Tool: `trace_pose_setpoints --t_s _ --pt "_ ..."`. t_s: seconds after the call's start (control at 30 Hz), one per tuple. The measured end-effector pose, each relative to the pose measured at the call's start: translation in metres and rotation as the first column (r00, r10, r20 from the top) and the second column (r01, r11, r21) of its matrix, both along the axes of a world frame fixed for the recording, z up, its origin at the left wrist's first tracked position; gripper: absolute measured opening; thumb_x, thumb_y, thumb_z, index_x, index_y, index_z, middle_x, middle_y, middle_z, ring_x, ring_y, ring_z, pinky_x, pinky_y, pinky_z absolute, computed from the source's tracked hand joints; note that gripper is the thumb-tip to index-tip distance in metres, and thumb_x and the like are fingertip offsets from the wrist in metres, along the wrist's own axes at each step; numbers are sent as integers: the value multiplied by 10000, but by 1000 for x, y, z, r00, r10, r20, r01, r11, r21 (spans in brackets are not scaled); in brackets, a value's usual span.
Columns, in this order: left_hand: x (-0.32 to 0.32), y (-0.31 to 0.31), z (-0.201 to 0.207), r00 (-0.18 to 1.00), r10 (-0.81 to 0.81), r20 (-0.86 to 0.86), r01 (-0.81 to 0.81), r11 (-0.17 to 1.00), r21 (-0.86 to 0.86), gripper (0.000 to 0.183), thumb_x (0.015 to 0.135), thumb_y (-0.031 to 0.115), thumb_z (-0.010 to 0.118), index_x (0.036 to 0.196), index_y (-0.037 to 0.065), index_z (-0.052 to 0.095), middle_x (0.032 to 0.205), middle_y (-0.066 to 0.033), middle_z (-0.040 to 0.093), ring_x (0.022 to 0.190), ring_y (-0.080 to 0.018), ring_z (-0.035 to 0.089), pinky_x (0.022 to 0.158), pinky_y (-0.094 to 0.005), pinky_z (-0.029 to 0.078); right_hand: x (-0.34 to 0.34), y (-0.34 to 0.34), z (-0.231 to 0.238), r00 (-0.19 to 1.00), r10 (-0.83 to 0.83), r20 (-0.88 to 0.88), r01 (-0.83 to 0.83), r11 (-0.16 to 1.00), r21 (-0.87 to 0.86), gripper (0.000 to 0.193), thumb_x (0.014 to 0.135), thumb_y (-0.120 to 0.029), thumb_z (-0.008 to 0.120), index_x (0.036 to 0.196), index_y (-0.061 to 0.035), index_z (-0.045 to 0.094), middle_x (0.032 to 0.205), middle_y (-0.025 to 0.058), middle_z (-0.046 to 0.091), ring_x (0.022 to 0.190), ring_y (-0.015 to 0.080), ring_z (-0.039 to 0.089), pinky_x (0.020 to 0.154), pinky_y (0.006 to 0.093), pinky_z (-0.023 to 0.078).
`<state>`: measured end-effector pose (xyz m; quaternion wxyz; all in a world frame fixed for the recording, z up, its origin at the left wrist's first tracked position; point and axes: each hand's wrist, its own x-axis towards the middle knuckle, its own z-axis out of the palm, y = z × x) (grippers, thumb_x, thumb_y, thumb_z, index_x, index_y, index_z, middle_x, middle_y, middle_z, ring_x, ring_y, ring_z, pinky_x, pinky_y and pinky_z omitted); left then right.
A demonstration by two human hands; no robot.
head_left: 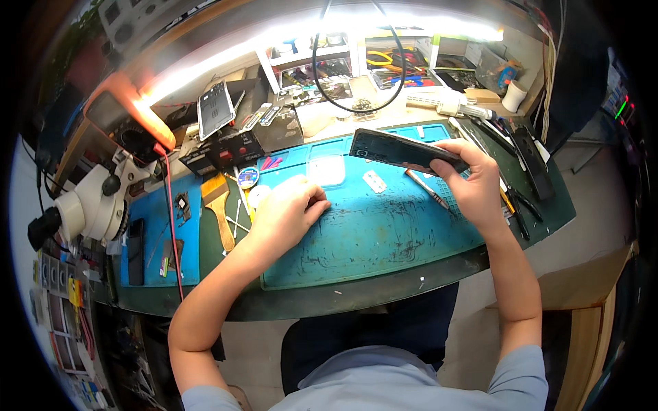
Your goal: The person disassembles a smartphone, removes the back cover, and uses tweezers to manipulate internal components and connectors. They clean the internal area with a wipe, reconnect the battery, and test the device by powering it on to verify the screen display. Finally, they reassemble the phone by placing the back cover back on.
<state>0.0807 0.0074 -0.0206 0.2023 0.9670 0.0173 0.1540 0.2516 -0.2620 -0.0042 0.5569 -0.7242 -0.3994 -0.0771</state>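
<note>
My right hand (pixel 473 179) grips a dark smartphone (pixel 397 151) by its right end. The phone is tilted above the blue work mat (pixel 363 236), with a camera area showing at its left end. Low over the left part of the mat is my left hand (pixel 291 207), its fingers curled in; whatever they pinch, if anything, is hidden. Just beyond it lies a small clear plastic box (pixel 326 171). Between the hands are a small white strip (pixel 374 181) and a pen-like tool (pixel 428 190), the latter close below the phone.
Left of the mat lie a wooden-handled brush (pixel 218 211), a solder spool (pixel 248 177) and another phone (pixel 136 251). An orange multimeter (pixel 128 120) and a white microscope part (pixel 89 205) stand farther left. Pliers (pixel 526 205) lie at the right. A black cable loop (pixel 314 58) hangs ahead.
</note>
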Motion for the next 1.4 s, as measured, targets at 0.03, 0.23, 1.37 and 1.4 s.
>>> trace_pose_setpoints --t_s 0.03,0.23,1.37,1.4 --pt "0 0 0 1000 -3 -6 3 1000 28 153 891 176 791 918 45 716 846 -90 645 753 -253 649 694 -378 516 1 -1 0 1000 -10 -3 10 1000 -5 241 872 42 737 1113 40 737 973 112 769 913 164 726 835 299 557" --pt "-4 3 6 998 -31 -46 40 979 199 139 936 144 728 948 22 661 879 -132 656 832 -314 668 754 -404 525 5 -2 -2 1000 -3 -13 3 1000 0 267 867 15 759 1133 35 743 991 121 770 906 173 723 830 301 556" --pt "8 -9 7 989 -145 -9 145 984 104 114 964 85 701 995 2 629 913 -147 651 841 -331 654 760 -372 527 6 -5 -4 999 -33 6 33 998 44 251 874 -33 753 1122 8 748 997 150 765 895 233 742 820 340 563" --pt "8 -11 9 995 -103 -11 103 988 111 109 970 76 689 998 -1 617 914 -161 646 859 -348 651 772 -378 527 6 -5 -5 999 -33 2 32 998 45 251 874 -34 754 1121 8 748 997 151 765 895 234 741 822 340 563"
